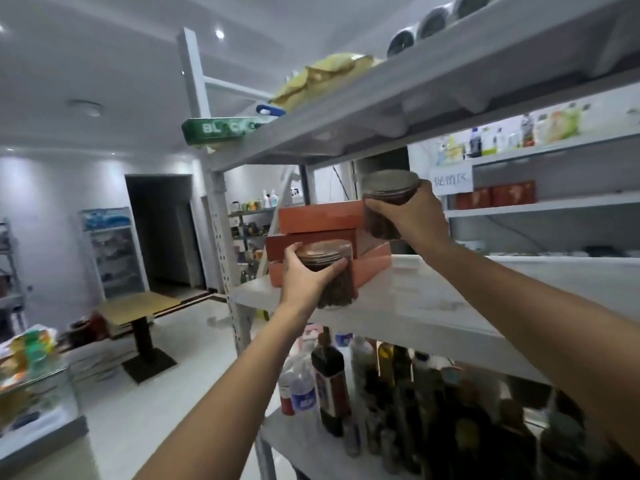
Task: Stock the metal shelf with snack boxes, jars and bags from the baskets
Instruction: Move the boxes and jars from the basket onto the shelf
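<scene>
While left hand (304, 276) grips near jar (329, 253), right hand (415, 213) grips far jar (389, 188) | contents unclear; orange boxes (318, 218) part-hidden

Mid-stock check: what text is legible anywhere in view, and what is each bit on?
"BL CK", middle letter unreadable: green box at the top shelf's left end.
"促销区": white paper sign on the far shelving.
Bottle labels on the lower shelf: too blurred to read.
Left-hand jar, right-hand jar: no label readable.
</scene>
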